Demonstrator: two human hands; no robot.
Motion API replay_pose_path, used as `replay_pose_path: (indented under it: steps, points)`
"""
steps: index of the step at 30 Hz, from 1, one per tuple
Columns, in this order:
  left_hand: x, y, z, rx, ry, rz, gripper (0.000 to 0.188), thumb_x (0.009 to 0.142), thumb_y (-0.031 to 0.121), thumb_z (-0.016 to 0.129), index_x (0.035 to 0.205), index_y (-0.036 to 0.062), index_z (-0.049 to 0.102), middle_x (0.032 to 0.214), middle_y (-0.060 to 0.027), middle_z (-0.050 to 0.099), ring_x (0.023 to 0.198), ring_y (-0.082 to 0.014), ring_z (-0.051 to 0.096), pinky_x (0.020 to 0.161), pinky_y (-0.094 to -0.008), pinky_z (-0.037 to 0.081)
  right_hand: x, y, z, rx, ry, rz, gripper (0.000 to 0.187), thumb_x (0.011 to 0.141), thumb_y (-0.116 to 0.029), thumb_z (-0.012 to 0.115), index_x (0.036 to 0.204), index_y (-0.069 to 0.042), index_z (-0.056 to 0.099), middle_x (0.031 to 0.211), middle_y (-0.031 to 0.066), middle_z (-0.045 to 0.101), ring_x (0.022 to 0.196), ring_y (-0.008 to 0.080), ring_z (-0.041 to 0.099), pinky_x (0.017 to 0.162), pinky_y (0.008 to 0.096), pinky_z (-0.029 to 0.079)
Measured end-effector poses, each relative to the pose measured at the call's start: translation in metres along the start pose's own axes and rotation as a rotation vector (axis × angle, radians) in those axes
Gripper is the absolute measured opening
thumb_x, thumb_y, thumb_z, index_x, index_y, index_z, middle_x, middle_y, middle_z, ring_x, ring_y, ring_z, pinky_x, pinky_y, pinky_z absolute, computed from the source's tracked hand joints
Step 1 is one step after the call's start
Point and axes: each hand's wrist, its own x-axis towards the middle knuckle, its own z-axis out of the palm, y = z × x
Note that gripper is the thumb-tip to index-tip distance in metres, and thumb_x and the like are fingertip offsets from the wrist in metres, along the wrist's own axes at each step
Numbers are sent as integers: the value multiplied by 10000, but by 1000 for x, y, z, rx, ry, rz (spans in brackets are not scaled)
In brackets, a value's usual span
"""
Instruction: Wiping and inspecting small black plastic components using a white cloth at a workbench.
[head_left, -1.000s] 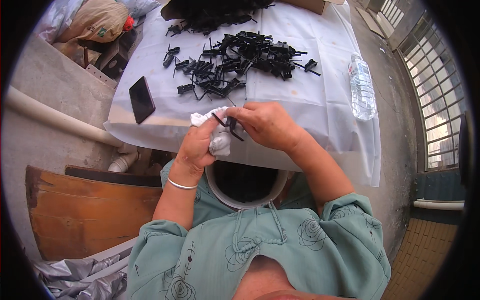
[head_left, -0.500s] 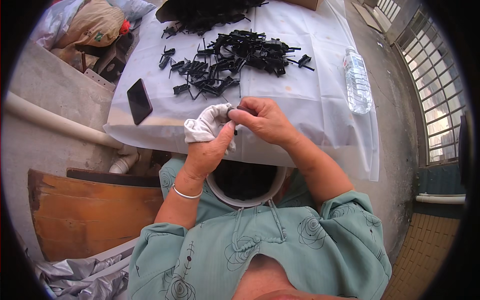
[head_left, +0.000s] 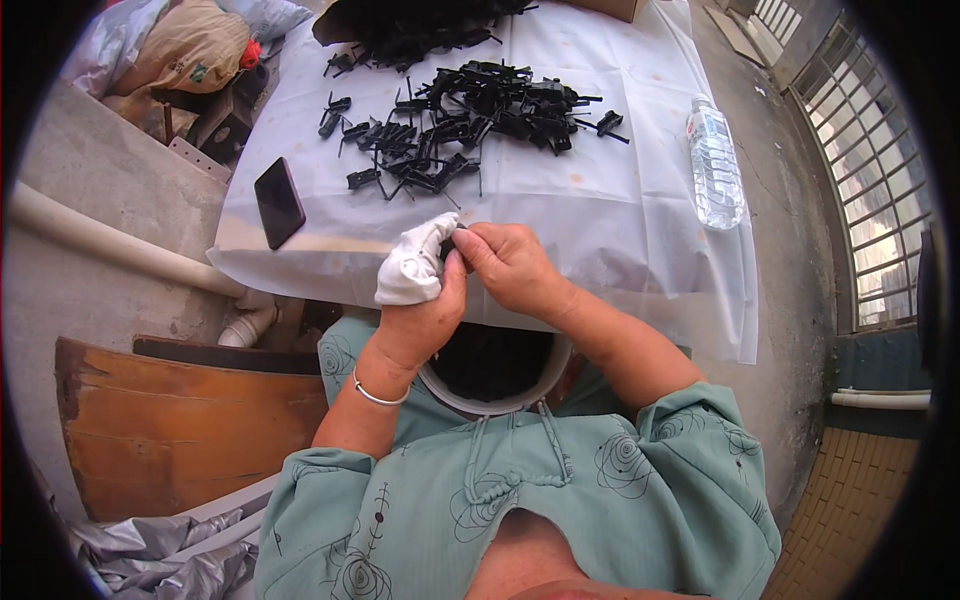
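Over the table's near edge, my two hands meet around a small black plastic part (head_left: 449,246), mostly hidden by the fingers. My left hand (head_left: 430,300) has its fingers wrapped in a white cloth glove (head_left: 410,268), with the thumb bare, and is closed on the part. From the other side my right hand (head_left: 518,268), ungloved, pinches the part between thumb and fingers. Just below the hands, between my knees, stands a round bucket with a pale rim (head_left: 558,378), dark inside. Loose black plastic parts with thin stems (head_left: 430,160) lie scattered on the table beyond.
White plastic sheeting (head_left: 610,210) covers the table. A phone (head_left: 279,203) lies at its left and a clear water bottle (head_left: 714,165) at its right. A larger black heap (head_left: 400,35) sits at the far side, near a cardboard box (head_left: 610,8). An orange-brown board (head_left: 180,430) leans at the left.
Both hands have drawn slightly lower and nearer to me. My left hand has turned, bringing the gloved fingers more upright, and the right fingers have shifted on the black part.
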Motion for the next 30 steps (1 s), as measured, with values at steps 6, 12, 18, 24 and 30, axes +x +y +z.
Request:
replay_pose_path:
  steps: [6, 12, 18, 24, 30]
  points:
    - [5, 0, -10, -573, 6, -361, 267, 861, 51, 515, 1117, 17, 446, 834, -11, 526, 688, -100, 484, 625, -215, 423, 4, -26, -29, -295, -136, 4, 177, 857, -168, 554, 815, -5, 607, 637, 64, 552, 587, 106, 505, 568, 280, 436]
    - [9, 0, -16, -666, -56, -534, 258, 907, 74, 421, 1163, 46, 432, 806, 7, 506, 588, -36, 409, 512, -168, 356, 9, -4, -31, -244, -96, -448, 117, 806, -130, 613, 803, -14, 599, 609, 39, 501, 550, 101, 442, 518, 268, 385]
    - [9, 4, -16, -413, -274, -302, 313, 841, 37, 356, 1126, -50, 452, 1003, -71, 524, 923, -116, 479, 863, -254, 379, 7, -11, -21, -19, -139, -101, 154, 809, -131, 601, 743, -2, 551, 625, 107, 537, 542, 192, 475, 520, 298, 399]
    - [9, -3, -11, -424, -118, -216, 230, 830, 41, 401, 1035, -5, 494, 798, -14, 512, 676, -57, 425, 598, -207, 388, 7, -10, -19, -34, -155, -204, 214, 851, -167, 560, 743, 13, 520, 589, 66, 474, 547, 129, 407, 513, 297, 377]
    - [4, 4, -19, -792, -255, -491, 285, 815, 1, 382, 1084, -19, 473, 828, -12, 507, 682, -53, 432, 613, -196, 385, 4, -19, -11, -29, -97, -35, 209, 856, -151, 552, 735, 16, 518, 592, 87, 485, 540, 161, 426, 514, 296, 384]
